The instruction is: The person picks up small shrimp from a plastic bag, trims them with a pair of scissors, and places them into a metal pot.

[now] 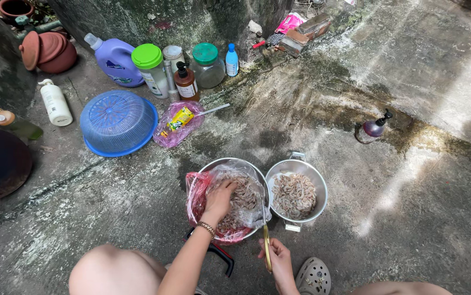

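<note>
Outdoors, a stained, damp concrete floor (388,180) is being used as the work surface, beside a mossy wall (164,19). Two metal pots are being kept side by side: one pot (296,195) filled with shrimp, the other lined with a plastic bag (230,199) of shrimp, into which the left hand (220,199) is being dipped, fingers curled on shrimp. Scissors (266,240) are being gripped by the right hand (279,259). One blue basket (118,123) is lying upturned.

A single head-worn camera looks steeply down from above the crouching person onto the concrete floor (388,218). It faces forward, away from the knees at the bottom edge, towards the wall (153,22) beyond the fingers. It sits fairly near, with both forearms reaching in from below.
</note>
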